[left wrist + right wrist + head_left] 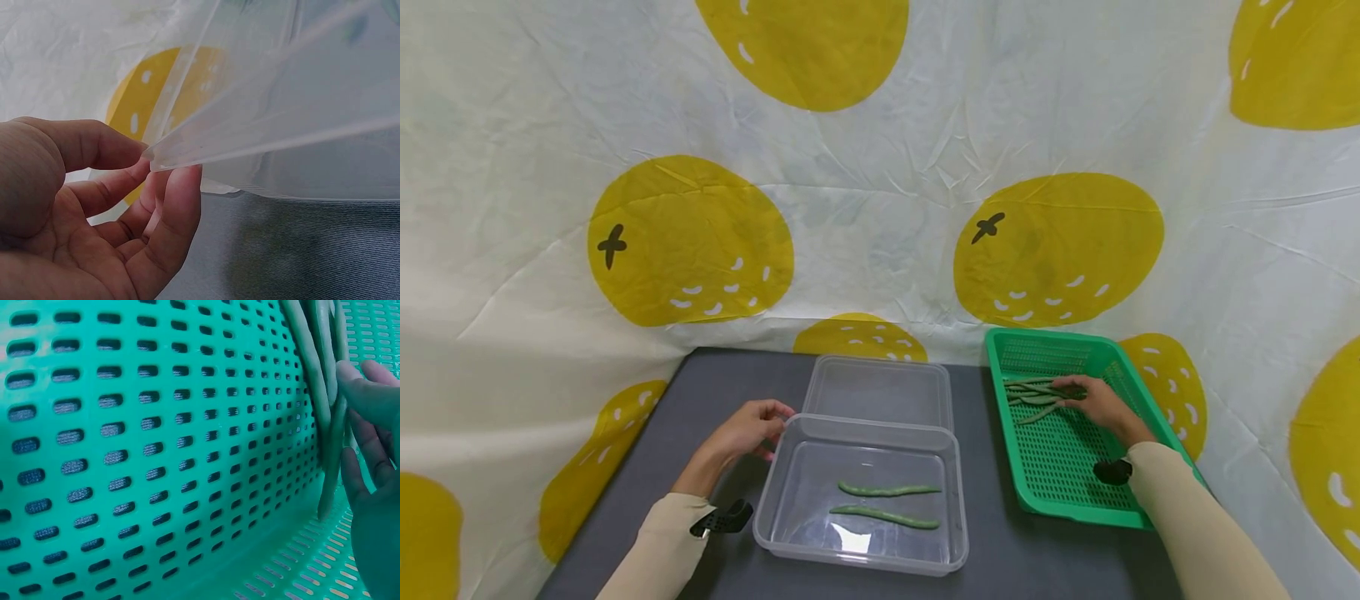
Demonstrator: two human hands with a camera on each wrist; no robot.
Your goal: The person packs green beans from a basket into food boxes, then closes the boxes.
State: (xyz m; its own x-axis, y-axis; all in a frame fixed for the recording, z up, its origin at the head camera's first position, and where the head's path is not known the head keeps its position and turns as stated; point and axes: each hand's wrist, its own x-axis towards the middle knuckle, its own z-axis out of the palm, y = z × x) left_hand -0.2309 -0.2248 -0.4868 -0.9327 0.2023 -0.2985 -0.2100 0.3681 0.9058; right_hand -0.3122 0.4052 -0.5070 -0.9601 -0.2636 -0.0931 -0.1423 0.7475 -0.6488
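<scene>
My left hand [751, 429] is at the back left corner of a clear plastic container [765, 512]. In the left wrist view the thumb and fingers [181, 219] pinch that container's rim corner. Two green beans [887, 517] lie lengthwise side by side inside the container. Over in the green basket [1021, 479], my right hand [1097, 404] reaches down to a small bunch of green beans [1030, 390]. The right wrist view has its thumb and fingers around a green bean [331, 469] at the bunch's edge.
A clear lid [880, 387] lies flat on the dark tabletop [730, 379] right behind the container. The basket, with slotted walls, stands to the right of the container. A white cloth with yellow fruit prints [880, 250] hangs behind and at both sides.
</scene>
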